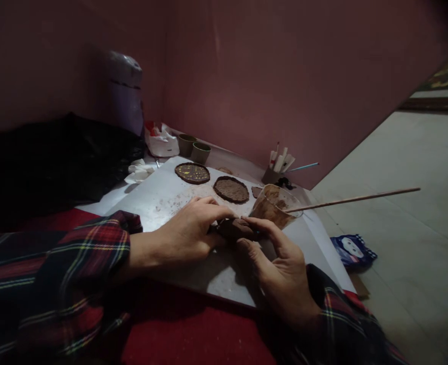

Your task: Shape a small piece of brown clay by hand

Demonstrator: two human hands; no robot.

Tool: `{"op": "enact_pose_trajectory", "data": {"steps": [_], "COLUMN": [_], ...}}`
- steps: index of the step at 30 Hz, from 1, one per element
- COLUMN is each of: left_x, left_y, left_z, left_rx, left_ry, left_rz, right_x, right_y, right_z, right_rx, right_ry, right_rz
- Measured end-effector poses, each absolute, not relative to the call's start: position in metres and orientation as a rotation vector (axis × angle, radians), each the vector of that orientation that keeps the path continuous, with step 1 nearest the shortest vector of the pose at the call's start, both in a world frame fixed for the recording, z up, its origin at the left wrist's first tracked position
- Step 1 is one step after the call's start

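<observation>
Between both hands is a lump of brown clay [237, 229], held just above the white board [151, 203]. My left hand [189, 230] grips its left side, fingers bent over it and the thumb below. On the right side, my right hand [279, 268] pinches the clay between thumb and fingers. Beyond the hands lie two flat clay discs with raised rims: a plain one [231, 190] and one with yellow specks [192, 173]. A clay-smeared clear cup [271, 210] with a long thin stick [361, 199] leaning out stands just past my right hand.
Behind the board are two dark green cups [201, 152], a white plastic bag [161, 142] and a holder with white sticks or pens [275, 172]. A black bag [60, 157] fills the left. A blue packet [353, 250] lies on the tiled floor at right. The pink wall rises behind.
</observation>
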State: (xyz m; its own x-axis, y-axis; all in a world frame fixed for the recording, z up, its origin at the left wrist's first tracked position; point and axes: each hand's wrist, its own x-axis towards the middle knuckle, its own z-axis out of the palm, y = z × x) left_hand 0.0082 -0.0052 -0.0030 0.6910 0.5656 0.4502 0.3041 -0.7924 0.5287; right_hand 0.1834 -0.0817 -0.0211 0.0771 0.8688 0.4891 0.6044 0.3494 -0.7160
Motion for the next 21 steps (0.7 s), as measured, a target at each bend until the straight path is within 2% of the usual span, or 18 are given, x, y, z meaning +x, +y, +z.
{"op": "enact_pose_trajectory", "data": {"steps": [21], "left_x": [0.0101], "left_y": [-0.0039], "left_z": [-0.0063], "left_rx": [2.680], "left_ry": [0.687], "left_rz": [0.744], "right_x": [0.1807], "right_y": [-0.0822], "right_z": [-0.0179], "right_rx": [-1.341], "right_ry": [-1.671], "right_rz": [0.293]}}
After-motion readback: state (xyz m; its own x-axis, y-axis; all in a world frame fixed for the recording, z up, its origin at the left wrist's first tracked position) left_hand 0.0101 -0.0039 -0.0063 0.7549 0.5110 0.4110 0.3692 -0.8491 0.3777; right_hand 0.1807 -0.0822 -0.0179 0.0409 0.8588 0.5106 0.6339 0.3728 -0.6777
